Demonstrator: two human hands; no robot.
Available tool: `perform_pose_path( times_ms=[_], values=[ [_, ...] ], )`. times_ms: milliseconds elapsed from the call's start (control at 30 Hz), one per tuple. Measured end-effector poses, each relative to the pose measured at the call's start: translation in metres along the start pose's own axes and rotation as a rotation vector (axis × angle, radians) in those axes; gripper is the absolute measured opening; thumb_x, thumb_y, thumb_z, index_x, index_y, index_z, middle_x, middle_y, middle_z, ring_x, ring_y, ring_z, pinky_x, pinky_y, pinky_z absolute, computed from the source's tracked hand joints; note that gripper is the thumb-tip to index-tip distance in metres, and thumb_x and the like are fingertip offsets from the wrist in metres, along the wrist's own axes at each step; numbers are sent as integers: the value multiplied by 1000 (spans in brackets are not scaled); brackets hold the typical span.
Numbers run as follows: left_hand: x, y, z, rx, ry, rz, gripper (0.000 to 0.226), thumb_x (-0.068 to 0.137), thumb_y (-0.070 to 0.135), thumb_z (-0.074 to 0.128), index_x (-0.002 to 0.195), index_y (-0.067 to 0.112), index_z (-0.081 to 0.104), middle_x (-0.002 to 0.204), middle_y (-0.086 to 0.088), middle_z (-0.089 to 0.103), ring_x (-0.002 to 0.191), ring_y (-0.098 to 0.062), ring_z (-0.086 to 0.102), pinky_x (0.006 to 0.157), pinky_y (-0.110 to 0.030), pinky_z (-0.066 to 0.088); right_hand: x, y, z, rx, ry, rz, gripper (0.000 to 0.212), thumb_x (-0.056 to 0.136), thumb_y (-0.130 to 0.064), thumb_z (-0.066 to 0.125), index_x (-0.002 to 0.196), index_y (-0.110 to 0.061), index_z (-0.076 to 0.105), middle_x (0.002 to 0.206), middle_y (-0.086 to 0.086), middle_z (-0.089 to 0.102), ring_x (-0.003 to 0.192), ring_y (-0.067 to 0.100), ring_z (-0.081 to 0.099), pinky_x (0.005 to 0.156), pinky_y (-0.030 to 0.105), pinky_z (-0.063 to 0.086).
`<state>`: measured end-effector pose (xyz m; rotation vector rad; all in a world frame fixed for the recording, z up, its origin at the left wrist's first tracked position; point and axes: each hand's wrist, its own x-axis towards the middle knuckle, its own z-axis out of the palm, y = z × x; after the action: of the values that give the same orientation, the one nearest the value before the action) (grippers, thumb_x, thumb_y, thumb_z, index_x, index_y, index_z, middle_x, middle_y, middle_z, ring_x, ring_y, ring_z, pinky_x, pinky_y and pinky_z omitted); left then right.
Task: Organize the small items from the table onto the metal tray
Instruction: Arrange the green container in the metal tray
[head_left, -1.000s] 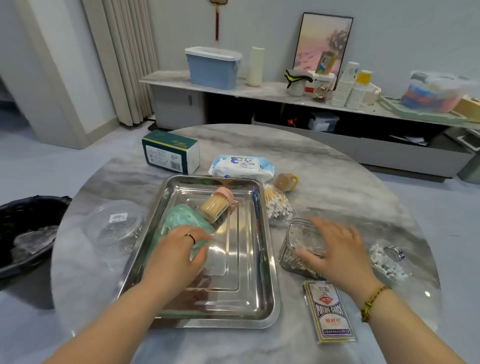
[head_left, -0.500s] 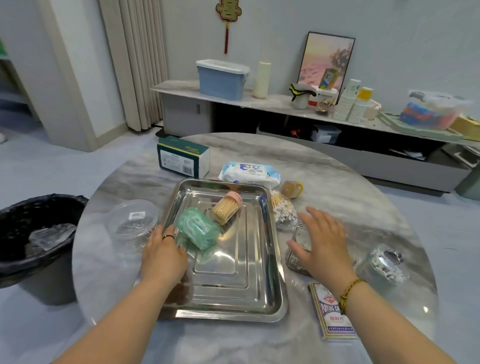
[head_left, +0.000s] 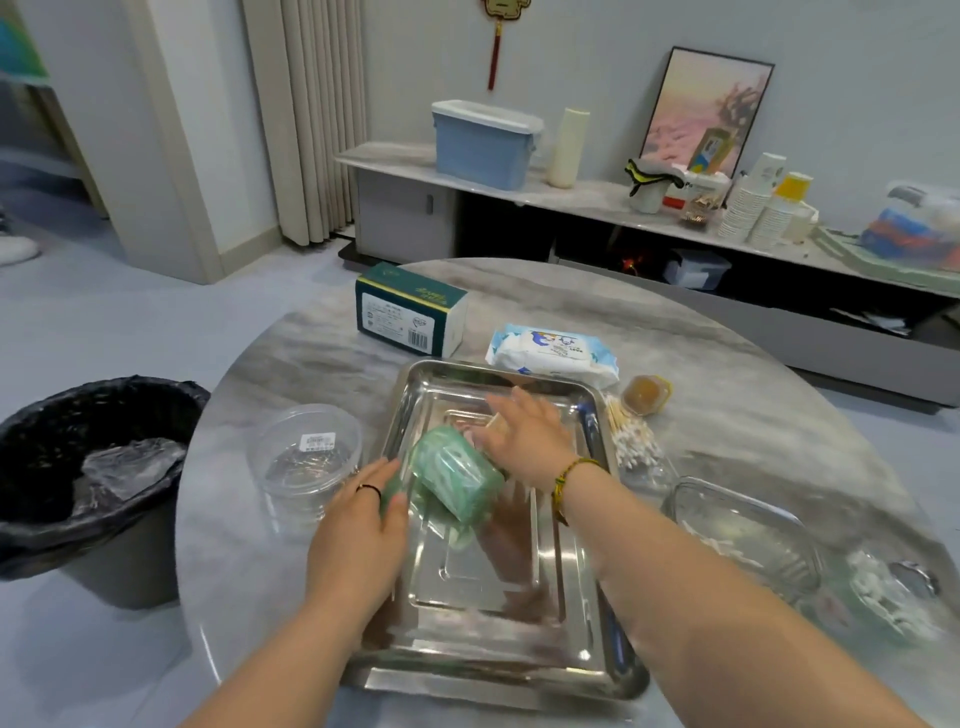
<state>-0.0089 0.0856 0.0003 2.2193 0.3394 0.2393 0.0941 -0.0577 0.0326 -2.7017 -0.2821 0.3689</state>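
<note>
Tissue box (head_left: 410, 312) print too small to read, green jar (head_left: 460, 475) on its side in metal tray (head_left: 467, 582), my left grip (head_left: 358, 530) loose, fingertips touching it, my right grip (head_left: 524, 441) spread, empty, just beyond.

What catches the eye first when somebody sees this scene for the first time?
Probably the metal tray in the middle of the marble table, with a green container lying on its side in it. The left hand is at the container's left side; the right hand spreads over the tray's far half.
</note>
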Motion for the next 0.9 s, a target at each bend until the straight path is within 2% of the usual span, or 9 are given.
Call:
perform_pose_path(
  times_ms=[133,200,333,467,567,667,767,833,900],
  values=[
    [10,0,-1,-87,17,47,38,90,18,46,128,18,45,140,0,45,130,-18,38,105,-31,30,28,-20,8,-91,-58,-4,55,89,-56,33,139,-36,24,156,-4,11,144,26,-2,116,49,1],
    [13,1,1,-95,8,48,38,90,20,46,128,19,46,140,1,45,130,-17,37,105,-32,30,35,-22,9,-100,-72,27,53,88,-59,30,135,-35,36,154,-5,18,144,25,-2,116,53,2],
    [16,0,3,-104,-6,61,43,88,35,43,128,20,45,139,1,45,130,-17,38,105,-33,31,36,-19,11,-166,-107,10,51,89,-60,23,93,-31,65,142,2,43,143,21,8,113,55,8],
    [15,6,3,-141,-14,47,64,72,47,32,128,18,45,137,-2,48,127,-20,41,103,-35,34,13,-29,19,-240,-86,-155,52,93,-49,24,101,-17,64,124,10,57,128,24,37,113,56,10],
    [16,7,3,-179,-2,21,52,84,44,36,128,17,46,138,-4,48,128,-20,41,103,-35,33,-10,-40,27,-209,-100,-240,41,95,-39,29,104,-13,60,118,9,61,121,26,42,114,55,1],
    [15,7,3,-206,4,26,37,93,26,38,126,14,47,137,-6,48,128,-21,40,105,-36,31,-26,-41,34,-169,-92,-290,33,94,-32,33,101,-11,57,113,10,62,118,27,43,115,54,0],
    [13,9,-1,-267,9,30,34,94,19,36,124,11,50,135,-9,50,123,-19,43,101,-30,31,-37,-38,36,-162,-85,-313,34,93,-36,36,106,-14,59,115,6,62,118,23,43,115,50,-1],
    [13,10,-4,-278,10,38,34,94,18,34,124,11,50,133,-8,51,115,-12,43,95,-24,29,-41,-34,33,-122,-79,-327,34,93,-38,39,110,-17,59,117,3,62,118,21,43,114,45,4],
    [14,8,-5,-231,8,51,35,95,19,33,125,13,49,134,-6,51,119,-14,43,95,-24,28,-38,-30,26,23,-27,-330,30,92,-34,43,109,-15,60,110,0,63,107,17,47,109,39,20]
  ],
)
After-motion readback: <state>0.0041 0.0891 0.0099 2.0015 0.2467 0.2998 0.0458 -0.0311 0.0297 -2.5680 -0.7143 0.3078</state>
